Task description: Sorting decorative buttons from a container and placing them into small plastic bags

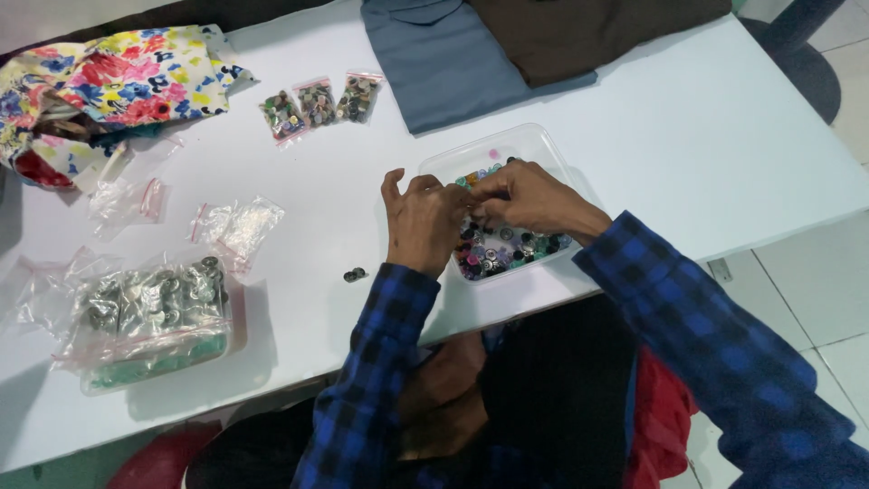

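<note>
Reaching over a white table [706,136], the person had both hands close together above a clear plastic tray [534,145]. The tray sat near the front edge of the table and was full of small buttons [493,254] in many colours.

The left hand [418,222] stood up on its side, with the back of the hand facing the camera. Its fingers were bent and a little apart, and the tips pointed toward the other hand. I could not tell if it was holding anything. The right hand [525,197] came in from the right, low over the tray. Its fingers were curled in and pressed close at the tips, right where the two hands met. It looked like a pinch, but what was in the pinch was too small to see. Both arms wore blue and black checked sleeves [688,308], bent at the elbows.

Two loose buttons [354,274] lay on the table just left of the left wrist. Farther left sat a big clear bag of silver buttons [154,303] on top of a green box. Some empty little bags [237,226] lay near it. Three small bags of buttons [319,101] lay in a row at the back. A flowery cloth [118,81] was bunched up in the far left corner. A folded blue shirt [444,63] and a brown cloth [579,32] lay at the back edge.
</note>
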